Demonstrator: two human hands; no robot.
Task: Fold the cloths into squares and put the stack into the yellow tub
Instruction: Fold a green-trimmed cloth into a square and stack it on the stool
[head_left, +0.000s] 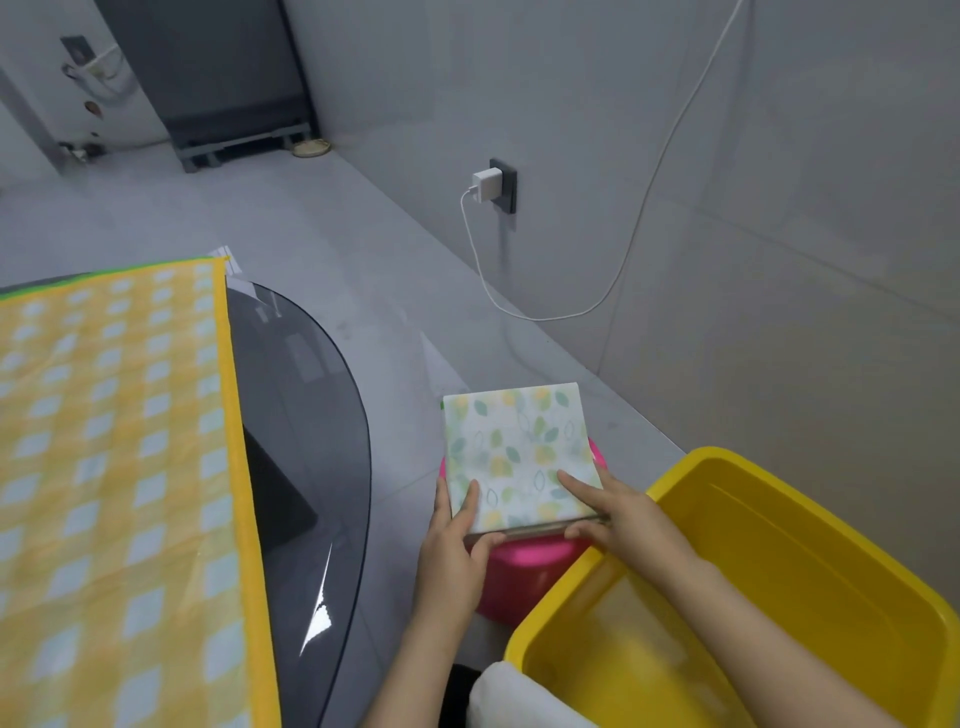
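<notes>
A square stack of folded cloths, white with green and yellow leaves, is held over a pink basin on the floor. My left hand grips the stack's near left corner, thumb on top and fingers underneath. My right hand grips the near right corner the same way, with its forearm crossing over the yellow tub. The yellow tub stands just right of the stack and looks bare inside.
A dark glass table lies to the left, covered by a yellow checked cloth. A white charger and cable hang on the grey wall behind. Something white lies at the tub's near corner. Grey floor surrounds the basin.
</notes>
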